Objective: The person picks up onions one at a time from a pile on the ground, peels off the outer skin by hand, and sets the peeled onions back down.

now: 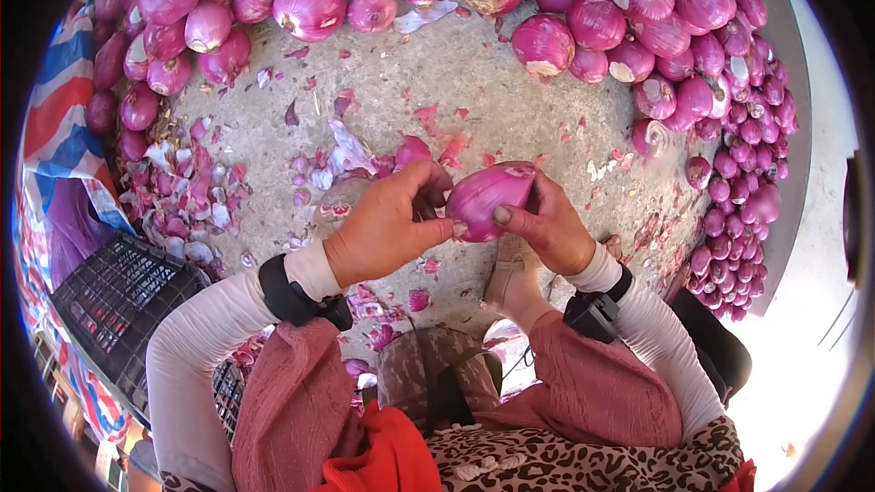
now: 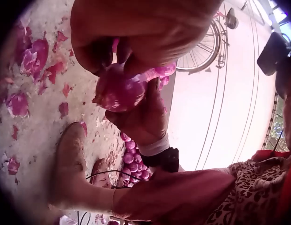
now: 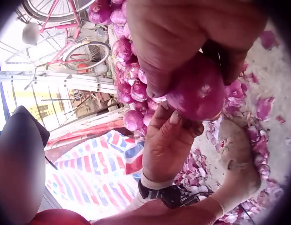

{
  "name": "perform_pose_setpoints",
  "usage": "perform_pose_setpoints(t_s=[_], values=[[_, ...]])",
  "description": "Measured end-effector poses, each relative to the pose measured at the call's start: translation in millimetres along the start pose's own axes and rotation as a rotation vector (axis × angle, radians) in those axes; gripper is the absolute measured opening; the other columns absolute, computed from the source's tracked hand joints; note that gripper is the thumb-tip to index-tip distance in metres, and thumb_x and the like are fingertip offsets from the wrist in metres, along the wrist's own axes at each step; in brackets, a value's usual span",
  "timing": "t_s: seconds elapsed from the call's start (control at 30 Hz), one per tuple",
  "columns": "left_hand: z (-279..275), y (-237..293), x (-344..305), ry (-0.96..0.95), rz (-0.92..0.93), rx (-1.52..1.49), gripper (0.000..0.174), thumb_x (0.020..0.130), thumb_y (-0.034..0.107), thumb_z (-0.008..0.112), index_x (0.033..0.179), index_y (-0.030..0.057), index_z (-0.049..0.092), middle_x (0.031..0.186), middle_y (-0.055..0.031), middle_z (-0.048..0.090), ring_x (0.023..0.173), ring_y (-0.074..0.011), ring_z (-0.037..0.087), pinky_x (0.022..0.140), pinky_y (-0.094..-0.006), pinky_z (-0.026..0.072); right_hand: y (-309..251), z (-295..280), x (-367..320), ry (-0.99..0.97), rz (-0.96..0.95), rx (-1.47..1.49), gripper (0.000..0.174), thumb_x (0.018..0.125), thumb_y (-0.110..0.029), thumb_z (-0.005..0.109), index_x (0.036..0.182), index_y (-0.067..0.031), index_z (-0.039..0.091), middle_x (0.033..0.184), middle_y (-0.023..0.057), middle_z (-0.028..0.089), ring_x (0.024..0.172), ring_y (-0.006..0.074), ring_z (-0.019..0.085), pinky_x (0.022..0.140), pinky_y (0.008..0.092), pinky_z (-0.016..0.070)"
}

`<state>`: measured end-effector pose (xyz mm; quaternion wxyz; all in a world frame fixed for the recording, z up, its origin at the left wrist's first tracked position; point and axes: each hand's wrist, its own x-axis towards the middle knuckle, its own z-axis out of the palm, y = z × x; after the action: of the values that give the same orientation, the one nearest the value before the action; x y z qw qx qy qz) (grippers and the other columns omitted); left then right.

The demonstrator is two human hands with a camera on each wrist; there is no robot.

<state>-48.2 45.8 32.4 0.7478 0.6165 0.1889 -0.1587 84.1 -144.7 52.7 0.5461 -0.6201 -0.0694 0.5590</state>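
A purple-red onion [image 1: 488, 205] with smooth, shiny skin is held between both hands above the concrete floor. My right hand [image 1: 558, 230] grips its right side, thumb on the near face and fingers behind. From the left, my left hand [image 1: 387, 219] holds the onion with its thumb at the lower edge and curled fingers at the far side. In the left wrist view the onion [image 2: 121, 89] shows a dry, tufted end. The right wrist view shows the onion [image 3: 197, 89] under the right fingers, the left thumb and fingertips at its lower side.
Whole onions [image 1: 310, 9] line the far side, and more are heaped on the right [image 1: 674, 27]. Loose peels [image 1: 196, 187] litter the floor. At the left stand a black plastic crate [image 1: 123, 310] and a striped sheet [image 1: 59, 118]. A sandalled foot [image 1: 506, 282] is below the right hand.
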Motion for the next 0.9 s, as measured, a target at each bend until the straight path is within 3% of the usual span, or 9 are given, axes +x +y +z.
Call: perform_pose_setpoints(t_s=[0.2, 0.3, 0.4, 0.5, 0.6, 0.7, 0.9], values=[[7, 15, -4, 0.103, 0.351, 0.342, 0.045, 0.074, 0.004, 0.074, 0.114, 0.0066, 0.055, 0.092, -0.0039, 0.051, 0.077, -0.0119, 0.055, 0.068, -0.0241, 0.0462, 4, 0, -1, -0.011, -0.006, 0.080, 0.073, 0.083, -0.025, 0.072, 0.134, 0.0069, 0.030, 0.121, 0.0136, 0.054, 0.111, 0.0212, 0.055, 0.097, 0.0340, 0.0433], [8, 13, -3, 0.116, 0.404, 0.370, 0.039, 0.073, 0.003, 0.074, 0.107, 0.0050, 0.056, 0.091, -0.0056, 0.049, 0.075, -0.0146, 0.055, 0.067, -0.0243, 0.0461, 9, -4, -2, -0.036, -0.037, 0.044, 0.073, 0.083, -0.023, 0.072, 0.134, 0.0064, 0.030, 0.121, 0.0138, 0.054, 0.111, 0.0214, 0.055, 0.097, 0.0345, 0.0433], [2, 10, -5, 0.020, 0.276, 0.313, 0.031, 0.076, 0.002, 0.072, 0.102, 0.0044, 0.055, 0.094, -0.0043, 0.051, 0.079, -0.0118, 0.055, 0.070, -0.0239, 0.0462, 8, -1, -3, -0.035, -0.026, 0.052, 0.074, 0.081, -0.022, 0.073, 0.134, 0.0058, 0.030, 0.121, 0.0141, 0.054, 0.112, 0.0217, 0.055, 0.097, 0.0348, 0.0434], [1, 2, -7, -0.071, 0.137, 0.070, 0.022, 0.080, 0.001, 0.068, 0.097, 0.0037, 0.054, 0.093, -0.0023, 0.053, 0.083, -0.0084, 0.055, 0.070, -0.0233, 0.0461, 1, 4, -4, -0.001, -0.010, 0.043, 0.076, 0.079, -0.020, 0.076, 0.134, 0.0056, 0.030, 0.121, 0.0145, 0.053, 0.112, 0.0219, 0.054, 0.098, 0.0350, 0.0436], [6, -1, -5, 0.041, 0.106, -0.324, 0.016, 0.084, 0.000, 0.064, 0.098, 0.0031, 0.055, 0.091, -0.0007, 0.055, 0.083, -0.0063, 0.054, 0.069, -0.0230, 0.0460, -4, 7, -4, 0.002, -0.036, -0.036, 0.078, 0.077, -0.019, 0.078, 0.134, 0.0050, 0.031, 0.122, 0.0144, 0.052, 0.113, 0.0219, 0.054, 0.097, 0.0347, 0.0439], [-4, 7, -8, 0.040, 0.060, -0.216, 0.012, 0.086, 0.000, 0.062, 0.095, 0.0023, 0.056, 0.088, -0.0004, 0.055, 0.081, -0.0074, 0.054, 0.070, -0.0236, 0.0459, -10, 11, -3, -0.017, -0.074, -0.101, 0.080, 0.074, -0.019, 0.080, 0.133, 0.0038, 0.032, 0.123, 0.0139, 0.051, 0.113, 0.0215, 0.053, 0.097, 0.0342, 0.0440], [-13, 6, -16, 0.053, 0.268, 0.070, 0.004, 0.087, 0.002, 0.060, 0.089, 0.0026, 0.056, 0.085, 0.0004, 0.054, 0.077, -0.0089, 0.053, 0.069, -0.0243, 0.0456, -12, 20, -2, -0.044, -0.064, -0.165, 0.079, 0.072, -0.016, 0.082, 0.132, 0.0019, 0.034, 0.122, 0.0124, 0.051, 0.112, 0.0200, 0.053, 0.097, 0.0332, 0.0438]])
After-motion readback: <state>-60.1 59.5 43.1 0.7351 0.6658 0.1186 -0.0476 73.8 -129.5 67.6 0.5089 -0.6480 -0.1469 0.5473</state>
